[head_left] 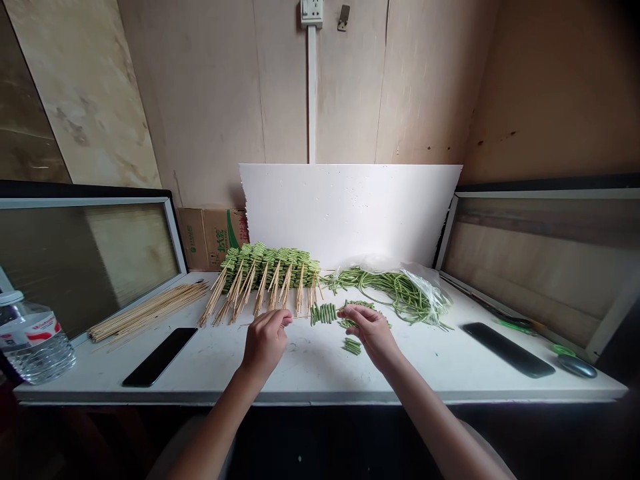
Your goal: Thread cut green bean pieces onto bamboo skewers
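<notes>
Between my hands, a row of cut green bean pieces [324, 313] sits side by side on a bamboo skewer, held above the table. My left hand [267, 339] is closed on the skewer's bare end, to the left of the beans; a thin tip shows past the fist. Thumb and fingers of my right hand [371, 330] pinch a green bean piece at the row's right end, partly hidden by the fingertips. Below and beside that hand lie a small bundle of cut beans [352, 346] and another cut pile, which the hand partly covers.
Finished bean skewers [270, 267] are stacked at the back. Bare bamboo skewers [150, 310] lie left, near a phone [160, 357] and a water bottle [35, 340]. Whole long beans [400, 290] spill from a plastic bag. Another black phone-like slab [507, 349] and a mouse [577, 366] lie right.
</notes>
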The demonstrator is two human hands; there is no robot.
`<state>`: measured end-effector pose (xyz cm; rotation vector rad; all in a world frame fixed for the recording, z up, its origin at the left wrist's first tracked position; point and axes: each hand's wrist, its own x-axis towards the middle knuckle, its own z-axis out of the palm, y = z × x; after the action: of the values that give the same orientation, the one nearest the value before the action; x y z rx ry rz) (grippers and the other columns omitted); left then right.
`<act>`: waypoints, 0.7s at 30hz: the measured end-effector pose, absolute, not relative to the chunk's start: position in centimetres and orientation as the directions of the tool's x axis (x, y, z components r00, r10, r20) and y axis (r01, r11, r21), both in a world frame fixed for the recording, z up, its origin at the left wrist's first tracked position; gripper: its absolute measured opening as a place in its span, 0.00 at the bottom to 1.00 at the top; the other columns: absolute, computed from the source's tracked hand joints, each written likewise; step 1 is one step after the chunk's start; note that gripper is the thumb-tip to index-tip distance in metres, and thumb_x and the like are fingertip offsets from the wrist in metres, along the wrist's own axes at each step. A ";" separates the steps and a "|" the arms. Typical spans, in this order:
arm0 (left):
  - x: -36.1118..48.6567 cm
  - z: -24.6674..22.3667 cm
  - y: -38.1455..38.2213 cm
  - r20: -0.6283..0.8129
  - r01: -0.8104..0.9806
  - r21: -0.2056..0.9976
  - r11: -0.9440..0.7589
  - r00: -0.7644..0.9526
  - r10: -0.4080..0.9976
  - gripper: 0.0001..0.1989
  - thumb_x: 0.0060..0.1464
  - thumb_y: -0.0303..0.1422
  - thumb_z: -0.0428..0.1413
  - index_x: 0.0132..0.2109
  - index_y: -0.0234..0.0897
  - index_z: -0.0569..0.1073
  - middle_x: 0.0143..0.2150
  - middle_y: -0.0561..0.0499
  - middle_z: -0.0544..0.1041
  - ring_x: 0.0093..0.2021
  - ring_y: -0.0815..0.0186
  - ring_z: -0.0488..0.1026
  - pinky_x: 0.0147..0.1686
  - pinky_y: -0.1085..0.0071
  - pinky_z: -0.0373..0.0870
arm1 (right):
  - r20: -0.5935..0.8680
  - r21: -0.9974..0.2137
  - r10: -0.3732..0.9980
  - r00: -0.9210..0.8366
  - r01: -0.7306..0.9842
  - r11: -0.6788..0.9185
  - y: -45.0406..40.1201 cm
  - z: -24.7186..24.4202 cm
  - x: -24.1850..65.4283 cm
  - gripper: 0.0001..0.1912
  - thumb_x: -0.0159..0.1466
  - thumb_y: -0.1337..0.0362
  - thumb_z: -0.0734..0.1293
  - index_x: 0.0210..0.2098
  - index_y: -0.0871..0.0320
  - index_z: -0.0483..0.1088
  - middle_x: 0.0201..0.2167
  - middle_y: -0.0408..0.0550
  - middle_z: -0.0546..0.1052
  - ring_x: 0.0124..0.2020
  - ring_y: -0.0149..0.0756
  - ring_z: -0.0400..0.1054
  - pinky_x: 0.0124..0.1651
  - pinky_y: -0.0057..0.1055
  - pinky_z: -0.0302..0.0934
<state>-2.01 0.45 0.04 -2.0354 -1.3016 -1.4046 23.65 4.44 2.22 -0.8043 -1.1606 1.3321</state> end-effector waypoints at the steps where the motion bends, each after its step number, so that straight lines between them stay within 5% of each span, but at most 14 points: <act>1: -2.1 0.0 0.5 0.867 0.828 0.206 -0.521 0.092 0.490 0.21 0.48 0.12 0.44 0.39 0.38 0.74 0.33 0.50 0.82 0.35 0.63 0.81 0.37 0.69 0.76 | 0.176 -0.945 0.976 -0.128 -0.298 0.131 4.4 2.2 23.6 0.13 0.53 0.53 0.80 0.33 0.54 0.82 0.37 0.51 0.83 0.45 0.45 0.75 0.33 0.31 0.69; 15: -2.2 -0.3 0.6 0.893 0.792 0.222 -0.568 0.069 0.445 0.19 0.55 0.14 0.45 0.41 0.38 0.74 0.37 0.47 0.80 0.41 0.62 0.79 0.44 0.67 0.78 | 0.150 -0.950 0.978 -0.145 -0.294 0.102 4.1 2.3 23.3 0.14 0.53 0.51 0.79 0.31 0.55 0.82 0.38 0.53 0.83 0.45 0.45 0.75 0.34 0.30 0.70; 21: -2.2 -0.2 0.8 0.898 0.797 0.184 -0.576 0.101 0.428 0.22 0.51 0.11 0.43 0.40 0.37 0.73 0.36 0.47 0.80 0.39 0.63 0.80 0.40 0.68 0.78 | 0.157 -0.948 0.979 -0.127 -0.297 0.114 4.0 2.1 23.0 0.12 0.54 0.52 0.79 0.29 0.54 0.82 0.37 0.50 0.82 0.40 0.41 0.73 0.34 0.30 0.69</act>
<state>-2.18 0.78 -0.22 -2.0379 -1.2019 -1.4669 22.98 4.03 2.05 -0.8184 -1.1566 1.3374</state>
